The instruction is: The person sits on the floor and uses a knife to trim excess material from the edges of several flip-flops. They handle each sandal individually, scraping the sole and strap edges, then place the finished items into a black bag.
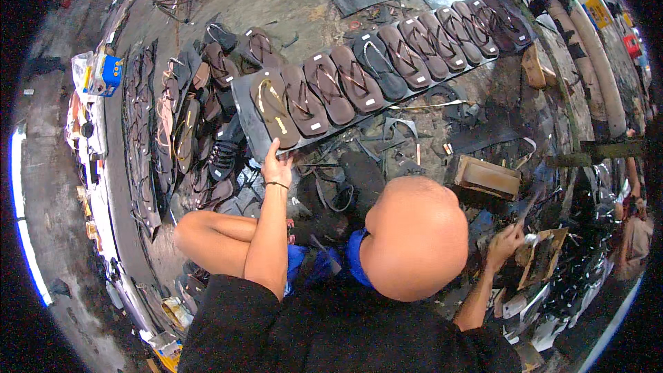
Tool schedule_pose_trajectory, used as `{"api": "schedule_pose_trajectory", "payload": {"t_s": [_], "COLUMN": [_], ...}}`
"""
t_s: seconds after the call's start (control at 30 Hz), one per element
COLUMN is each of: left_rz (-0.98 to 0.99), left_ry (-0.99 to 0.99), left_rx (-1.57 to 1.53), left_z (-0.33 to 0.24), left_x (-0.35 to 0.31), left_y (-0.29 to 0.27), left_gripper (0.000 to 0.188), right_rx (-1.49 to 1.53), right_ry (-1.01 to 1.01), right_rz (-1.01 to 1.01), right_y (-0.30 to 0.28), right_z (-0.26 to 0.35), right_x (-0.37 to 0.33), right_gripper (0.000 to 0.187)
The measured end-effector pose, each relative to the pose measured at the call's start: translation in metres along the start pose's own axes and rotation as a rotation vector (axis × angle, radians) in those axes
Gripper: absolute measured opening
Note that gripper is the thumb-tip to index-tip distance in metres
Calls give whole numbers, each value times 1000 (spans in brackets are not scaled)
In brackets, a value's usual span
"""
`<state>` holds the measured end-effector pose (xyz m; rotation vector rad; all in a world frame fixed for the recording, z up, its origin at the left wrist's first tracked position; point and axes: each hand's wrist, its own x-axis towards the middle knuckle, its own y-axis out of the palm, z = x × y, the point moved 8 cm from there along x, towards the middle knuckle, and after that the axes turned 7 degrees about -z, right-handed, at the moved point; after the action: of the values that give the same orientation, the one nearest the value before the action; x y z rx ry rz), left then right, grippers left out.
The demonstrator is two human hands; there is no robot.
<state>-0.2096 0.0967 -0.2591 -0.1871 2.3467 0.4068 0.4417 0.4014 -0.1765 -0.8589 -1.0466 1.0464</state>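
Hazard: the end sandal (pixel 278 116) is lying at the left end of the row, on a dark sheet (pixel 243 107), with its heel sitting near the sheet's front edge. The left hand (pixel 277 167) is touching that heel; whether its fingers are clamping the sandal, the sheet or neither, I cannot tell. A careless pull would risk dragging the sandal off into the dark scraps (pixel 397 139); a sideways push would risk skewing it against the neighbouring sandal (pixel 304 105). To the right, well apart from the row, the right hand's (pixel 506 244) fingers are closing firmly on a slim grey implement (pixel 533 200), apparently a blade, though blur is obscuring it; if sharp, a swing inward could be nicking a leg.

Condition: the end sandal is showing a brown sole, a shiny gold-toned thong strap and a pale yellowish marking toward the heel. No damage is showing.
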Motion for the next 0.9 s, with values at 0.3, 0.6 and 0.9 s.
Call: {"api": "schedule_pose_trajectory", "payload": {"t_s": [0.3,0.6,0.9], "left_rz": [275,251,552], "left_ry": [75,-28,-18], "left_rx": [369,104,-288], "left_z": [5,9,-60], "left_x": [25,-41,-213], "left_y": [43,68,216], "left_gripper": [56,41,38], "right_rx": [548,152,1032], "right_ry": [-112,-200,218], "right_rz": [227,-101,391], "right_y": [60,65,-7], "right_z": [61,27,94], "right_x": [-125,-7,-69], "right_gripper": [50,57,55]}}
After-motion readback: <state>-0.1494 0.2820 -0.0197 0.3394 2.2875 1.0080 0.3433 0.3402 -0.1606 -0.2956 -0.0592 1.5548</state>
